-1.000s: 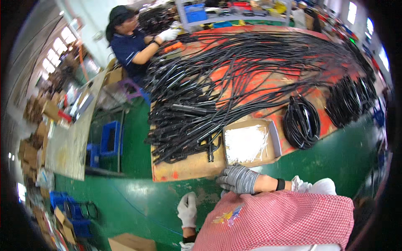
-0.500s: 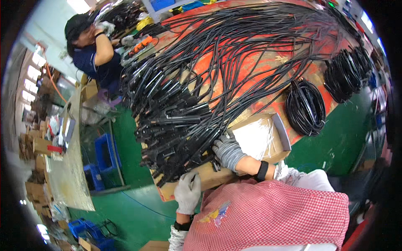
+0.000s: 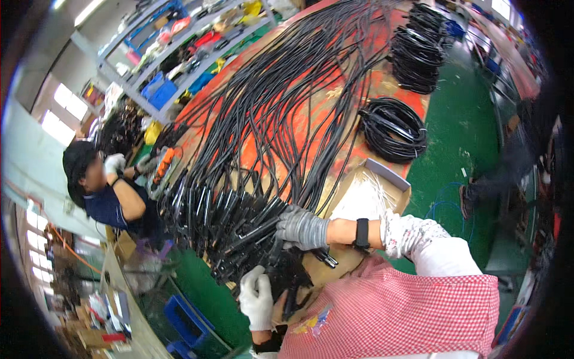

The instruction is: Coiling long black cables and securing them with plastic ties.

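Observation:
Black cables (image 3: pixel 299 107) run down the table and end in a thick heap of black connectors (image 3: pixel 239 224) at its near left edge. In its grey glove, my right hand (image 3: pixel 304 228) lies over the near right side of the heap, fingers curled round some connector ends. Several shiny tips poke out below that palm. My left hand (image 3: pixel 256 299), in a white glove, is at the heap's near edge with its fingers bent inward. What those fingers hold, if anything, does not show.
An open cardboard box (image 3: pixel 391 182) of thin white strips stands beside my right wrist. Behind it lies a coiled black cable (image 3: pixel 394 130), with stacked coils (image 3: pixel 418 54) farther back. A co-worker (image 3: pixel 110 191) stands at the left, near a grey shelf (image 3: pixel 134 87).
The view has turned, so the table now runs more straight away from me. My right hand has moved left, farther onto the connectors. The left hand stays by the heap's near edge.

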Available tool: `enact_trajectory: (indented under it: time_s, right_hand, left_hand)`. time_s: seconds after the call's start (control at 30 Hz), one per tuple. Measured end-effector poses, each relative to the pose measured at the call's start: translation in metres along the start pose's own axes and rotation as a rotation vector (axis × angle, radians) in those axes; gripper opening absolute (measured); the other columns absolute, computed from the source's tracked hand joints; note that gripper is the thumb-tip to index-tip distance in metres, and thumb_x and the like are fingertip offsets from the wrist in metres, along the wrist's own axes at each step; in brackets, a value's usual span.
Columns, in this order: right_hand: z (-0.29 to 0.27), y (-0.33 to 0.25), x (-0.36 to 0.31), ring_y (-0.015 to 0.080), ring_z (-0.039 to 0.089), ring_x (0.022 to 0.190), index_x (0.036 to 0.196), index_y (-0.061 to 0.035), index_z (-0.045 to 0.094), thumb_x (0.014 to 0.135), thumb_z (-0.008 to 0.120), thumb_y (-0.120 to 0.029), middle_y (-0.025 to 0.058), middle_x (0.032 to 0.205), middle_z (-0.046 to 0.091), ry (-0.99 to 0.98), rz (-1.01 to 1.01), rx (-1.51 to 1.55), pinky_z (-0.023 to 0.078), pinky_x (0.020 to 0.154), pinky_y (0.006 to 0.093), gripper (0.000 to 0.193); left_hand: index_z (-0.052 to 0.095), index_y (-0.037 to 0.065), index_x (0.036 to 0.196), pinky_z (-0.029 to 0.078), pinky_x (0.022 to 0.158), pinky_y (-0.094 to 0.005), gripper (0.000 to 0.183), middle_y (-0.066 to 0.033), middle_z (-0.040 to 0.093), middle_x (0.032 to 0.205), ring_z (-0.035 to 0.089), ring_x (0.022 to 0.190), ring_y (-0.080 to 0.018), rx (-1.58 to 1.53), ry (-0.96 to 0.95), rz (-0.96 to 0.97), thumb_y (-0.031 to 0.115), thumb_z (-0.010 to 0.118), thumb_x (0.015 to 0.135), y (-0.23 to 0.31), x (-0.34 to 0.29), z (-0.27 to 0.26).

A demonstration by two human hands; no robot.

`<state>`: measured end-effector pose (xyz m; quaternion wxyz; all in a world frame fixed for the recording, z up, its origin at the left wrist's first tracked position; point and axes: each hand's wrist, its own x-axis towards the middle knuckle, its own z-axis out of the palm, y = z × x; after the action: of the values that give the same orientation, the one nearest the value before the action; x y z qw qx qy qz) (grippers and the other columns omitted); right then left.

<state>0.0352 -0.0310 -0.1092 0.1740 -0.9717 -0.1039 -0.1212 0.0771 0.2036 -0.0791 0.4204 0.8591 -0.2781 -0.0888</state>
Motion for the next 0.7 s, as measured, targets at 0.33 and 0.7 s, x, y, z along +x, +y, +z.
enact_trajectory:
  time_s: [0.33,0.7]
  right_hand:
    - [-0.034,-0.027,0.053,0.0321,0.061,0.073,0.086,-0.0055,0.064,0.08,0.06,-0.033,0.0121,0.072,0.061,0.284,0.596,0.209,0.045,0.07,0.0452,0.029]
    - [-0.107,-0.06,0.057,0.0304,0.06,0.064,0.075,-0.0086,0.065,0.072,0.062,-0.028,0.0109,0.065,0.06,0.118,0.13,0.292,0.047,0.057,0.0394,0.02]
  left_hand:
    - [0.061,-0.001,0.101,0.045,0.081,-0.0311,0.022,-0.0143,0.06,0.104,0.059,0.09,-0.0233,-0.115,0.062,-0.01,0.01,0.056,0.082,0.0,0.011,-0.056]
    - [0.053,-0.001,0.117,0.044,0.086,-0.0328,0.041,-0.0161,0.058,0.112,0.057,0.097,-0.0255,-0.049,0.287,0.183,0.03,0.038,0.095,0.034,0.032,-0.056]
